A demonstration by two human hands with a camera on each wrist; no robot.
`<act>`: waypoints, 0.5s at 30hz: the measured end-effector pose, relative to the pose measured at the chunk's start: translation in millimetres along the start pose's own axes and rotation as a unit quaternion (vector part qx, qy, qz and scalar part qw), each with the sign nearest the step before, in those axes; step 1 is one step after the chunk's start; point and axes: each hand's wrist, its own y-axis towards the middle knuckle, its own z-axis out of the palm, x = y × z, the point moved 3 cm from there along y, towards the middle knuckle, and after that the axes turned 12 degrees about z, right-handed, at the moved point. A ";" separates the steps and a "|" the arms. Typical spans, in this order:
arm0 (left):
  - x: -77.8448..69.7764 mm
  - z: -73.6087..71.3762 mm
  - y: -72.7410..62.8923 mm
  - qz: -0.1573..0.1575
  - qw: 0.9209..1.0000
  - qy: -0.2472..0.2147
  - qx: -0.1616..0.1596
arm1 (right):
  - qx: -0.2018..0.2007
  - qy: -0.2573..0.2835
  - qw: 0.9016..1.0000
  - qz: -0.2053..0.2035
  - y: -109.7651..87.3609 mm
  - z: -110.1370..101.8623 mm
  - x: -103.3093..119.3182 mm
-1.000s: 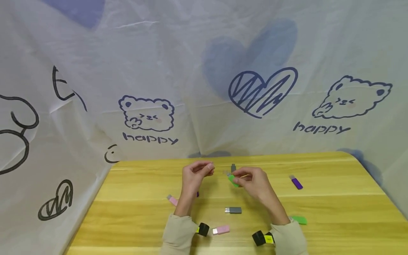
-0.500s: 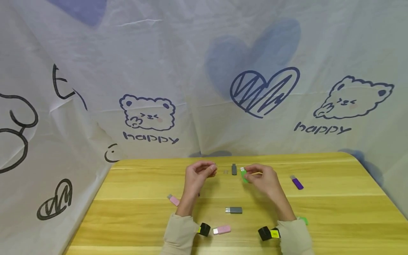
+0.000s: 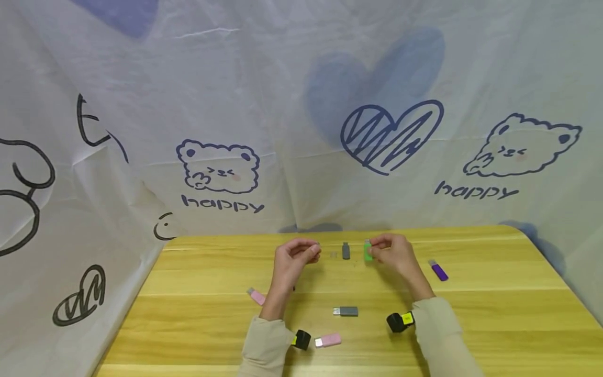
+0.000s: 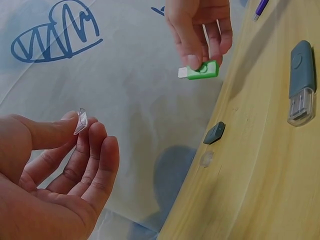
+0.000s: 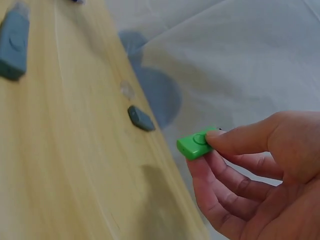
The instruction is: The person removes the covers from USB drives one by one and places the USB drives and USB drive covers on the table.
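Observation:
My left hand (image 3: 293,259) pinches a small clear plastic cap (image 4: 81,121) between thumb and fingertips, above the table. To its right, my right hand (image 3: 398,255) holds a green USB stick (image 3: 367,252) by its body. The bare metal plug of that stick shows in the left wrist view and points away from me in the head view. Between the hands, near the back of the table, lie a grey USB stick (image 3: 346,251) and a loose clear cap (image 3: 333,254). In the right wrist view my thumb covers part of the green stick.
On the wooden table (image 3: 509,303) lie a capped grey USB stick (image 3: 347,311), a pink one (image 3: 328,340) in front, another pink one (image 3: 256,296) at left and a purple one (image 3: 439,270) at right. A printed cloth (image 3: 292,104) hangs behind.
My right hand has moved right and slightly away from me, carrying the green USB stick from beside the left hand. The left hand stays nearly still. Another green stick is now hidden by my right sleeve.

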 end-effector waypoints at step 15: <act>1.0 4.6 -0.6 0.002 1.000 -0.012 0.023 | -0.014 -0.060 0.997 0.046 30.8 -2.3 -11.5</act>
